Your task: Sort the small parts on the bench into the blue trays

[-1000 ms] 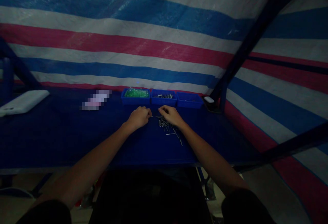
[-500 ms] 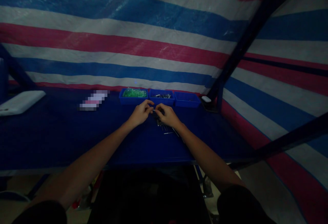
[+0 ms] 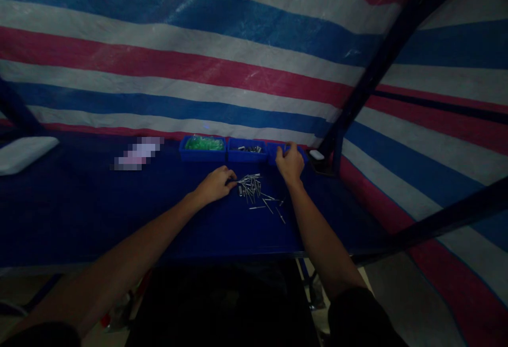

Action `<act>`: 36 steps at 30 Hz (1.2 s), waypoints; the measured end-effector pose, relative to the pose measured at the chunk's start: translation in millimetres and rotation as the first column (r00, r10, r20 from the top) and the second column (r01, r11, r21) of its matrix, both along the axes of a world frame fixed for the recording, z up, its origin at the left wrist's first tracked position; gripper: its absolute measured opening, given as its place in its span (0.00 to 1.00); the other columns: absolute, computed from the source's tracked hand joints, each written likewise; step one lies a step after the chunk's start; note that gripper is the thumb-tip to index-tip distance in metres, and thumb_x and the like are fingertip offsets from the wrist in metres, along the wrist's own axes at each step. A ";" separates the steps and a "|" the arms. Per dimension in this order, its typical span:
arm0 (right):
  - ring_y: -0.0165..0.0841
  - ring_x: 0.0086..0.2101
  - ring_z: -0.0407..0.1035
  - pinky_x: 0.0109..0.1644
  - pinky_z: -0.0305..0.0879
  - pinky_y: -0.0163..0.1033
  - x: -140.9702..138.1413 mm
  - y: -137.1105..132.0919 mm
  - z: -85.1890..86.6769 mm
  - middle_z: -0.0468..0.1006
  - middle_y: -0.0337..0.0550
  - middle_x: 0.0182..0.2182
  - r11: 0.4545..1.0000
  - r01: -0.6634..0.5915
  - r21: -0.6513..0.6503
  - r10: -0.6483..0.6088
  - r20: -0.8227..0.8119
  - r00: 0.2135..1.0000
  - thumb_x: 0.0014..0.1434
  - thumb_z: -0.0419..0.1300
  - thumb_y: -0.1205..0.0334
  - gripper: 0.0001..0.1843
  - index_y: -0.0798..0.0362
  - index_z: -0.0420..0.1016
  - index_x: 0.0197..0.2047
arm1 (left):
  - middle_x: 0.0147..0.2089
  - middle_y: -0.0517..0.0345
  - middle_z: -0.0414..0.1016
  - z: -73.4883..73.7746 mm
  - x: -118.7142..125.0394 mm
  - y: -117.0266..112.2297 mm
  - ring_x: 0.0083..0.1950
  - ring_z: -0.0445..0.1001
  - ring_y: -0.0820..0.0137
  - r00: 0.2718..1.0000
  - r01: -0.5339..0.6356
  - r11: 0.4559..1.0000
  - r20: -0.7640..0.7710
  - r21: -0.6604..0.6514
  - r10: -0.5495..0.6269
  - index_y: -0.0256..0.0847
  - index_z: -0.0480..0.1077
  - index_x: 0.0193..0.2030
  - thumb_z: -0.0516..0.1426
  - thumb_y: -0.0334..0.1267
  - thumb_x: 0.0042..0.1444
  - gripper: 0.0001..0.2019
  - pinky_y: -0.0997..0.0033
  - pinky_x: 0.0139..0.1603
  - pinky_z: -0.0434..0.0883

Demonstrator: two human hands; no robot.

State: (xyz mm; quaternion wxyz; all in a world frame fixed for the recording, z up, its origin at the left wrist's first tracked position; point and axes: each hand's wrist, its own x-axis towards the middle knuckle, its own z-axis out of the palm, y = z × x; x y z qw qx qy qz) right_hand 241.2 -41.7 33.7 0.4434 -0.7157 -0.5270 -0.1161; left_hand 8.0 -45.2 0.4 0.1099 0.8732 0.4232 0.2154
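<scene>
A loose pile of thin metal pins (image 3: 250, 187), which look like pop rivets, lies on the blue table (image 3: 222, 230). At the pile's left edge is my left hand (image 3: 216, 184), thumb and fingers pinched together; whatever they hold is too small to make out. My right hand (image 3: 291, 164) is over the right-hand blue bin (image 3: 273, 152), with a gap showing between thumb and forefinger. It covers much of that bin, and the contents are hidden. Small metal pieces (image 3: 251, 149) lie in the middle blue bin (image 3: 246, 157).
The left blue bin (image 3: 202, 155) contains green items in clear plastic (image 3: 204, 143). Right of the bins sits a small white case (image 3: 316, 154) on a dark flat object. A blurred-out item (image 3: 138, 153) and a white slab (image 3: 26, 152) lie left. Striped sheeting (image 3: 178, 66) hangs behind.
My hands have come apart. The right one has moved up and right to the right-hand bin, while the left stays by the pile, slightly lower. More of the pile now shows.
</scene>
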 end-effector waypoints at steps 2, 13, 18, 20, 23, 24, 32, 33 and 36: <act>0.37 0.29 0.67 0.34 0.58 0.39 3.9 0.5 -6.7 0.73 0.47 0.27 0.998 -0.030 -0.052 0.029 -0.015 0.999 0.55 0.51 0.52 0.17 0.55 0.67 0.43 | 0.37 0.54 0.67 -0.3 3.0 -0.8 0.39 0.69 0.67 0.999 -0.011 1.000 -0.043 -0.009 0.011 0.40 0.69 0.35 0.51 0.36 0.52 0.07 0.68 0.41 0.65; 0.30 0.28 0.64 0.33 0.57 0.34 -60.9 -22.6 -16.8 0.70 0.37 0.25 0.715 -0.644 -0.272 0.684 0.079 0.726 0.54 0.54 0.58 0.10 0.52 0.69 0.39 | 0.38 0.50 0.69 6.0 -2.6 4.3 0.43 0.68 0.64 0.977 -0.215 0.977 0.008 -0.009 0.215 0.36 0.66 0.36 0.43 0.37 0.59 0.12 0.66 0.44 0.64; 0.30 0.31 0.64 0.35 0.56 0.34 -65.6 -30.8 -15.0 0.72 0.40 0.30 0.711 -0.638 -0.294 0.699 0.198 0.687 0.56 0.51 0.62 0.07 0.52 0.69 0.36 | 0.32 0.52 0.70 11.6 -3.9 5.0 0.37 0.69 0.67 0.973 -0.212 0.977 0.083 -0.019 0.213 0.37 0.66 0.32 0.41 0.39 0.60 0.16 0.69 0.40 0.64; 0.30 0.32 0.65 0.35 0.56 0.34 -64.2 -32.2 -11.7 0.72 0.41 0.30 0.732 -0.618 -0.285 0.679 0.235 0.696 0.58 0.49 0.62 0.08 0.52 0.69 0.36 | 0.30 0.54 0.70 13.3 -3.4 3.2 0.33 0.69 0.69 0.972 -0.187 0.981 0.130 -0.058 0.193 0.37 0.67 0.31 0.41 0.41 0.60 0.17 0.71 0.36 0.64; 0.31 0.32 0.65 0.36 0.57 0.34 -53.5 -30.3 -0.2 0.73 0.42 0.30 0.802 -0.560 -0.208 0.597 0.276 0.753 0.60 0.47 0.60 0.12 0.53 0.69 0.35 | 0.27 0.58 0.70 13.5 -2.9 -0.3 0.28 0.68 0.72 0.981 -0.090 0.988 0.161 -0.123 0.109 0.37 0.67 0.34 0.45 0.44 0.58 0.15 0.73 0.31 0.62; 0.32 0.32 0.66 0.36 0.57 0.34 -46.8 -28.3 4.8 0.73 0.43 0.30 0.841 -0.519 -0.153 0.541 0.279 0.793 0.60 0.46 0.60 0.13 0.54 0.69 0.36 | 0.27 0.60 0.70 13.0 -2.6 -1.2 0.27 0.67 0.73 0.987 -0.032 0.991 0.151 -0.133 0.052 0.38 0.68 0.36 0.48 0.44 0.56 0.13 0.74 0.30 0.62; 0.41 0.37 0.69 0.38 0.59 0.41 13.2 -7.0 10.2 0.75 0.53 0.37 0.974 0.120 -0.192 -0.114 0.046 0.992 0.57 0.49 0.52 0.22 0.56 0.65 0.51 | 0.34 0.56 0.70 7.8 0.0 -2.7 0.32 0.68 0.74 0.969 0.246 0.967 0.024 -0.073 -0.245 0.39 0.70 0.38 0.52 0.34 0.52 0.08 0.74 0.34 0.63; 0.42 0.37 0.69 0.38 0.60 0.41 13.6 -7.3 6.5 0.75 0.53 0.36 0.965 0.102 -0.241 -0.096 0.035 0.995 0.57 0.50 0.51 0.23 0.56 0.64 0.51 | 0.34 0.56 0.70 7.2 0.4 -2.5 0.32 0.68 0.74 0.971 0.239 0.969 0.016 -0.063 -0.239 0.38 0.70 0.37 0.52 0.34 0.52 0.07 0.74 0.34 0.63; 0.38 0.34 0.69 0.37 0.60 0.39 0.7 -13.6 -1.8 0.75 0.47 0.31 0.961 -0.083 -0.264 0.091 0.017 0.996 0.58 0.49 0.50 0.21 0.53 0.66 0.49 | 0.32 0.57 0.70 6.7 1.6 -2.9 0.30 0.67 0.74 0.981 0.196 0.980 0.017 -0.030 -0.195 0.38 0.69 0.34 0.51 0.33 0.52 0.07 0.75 0.33 0.63</act>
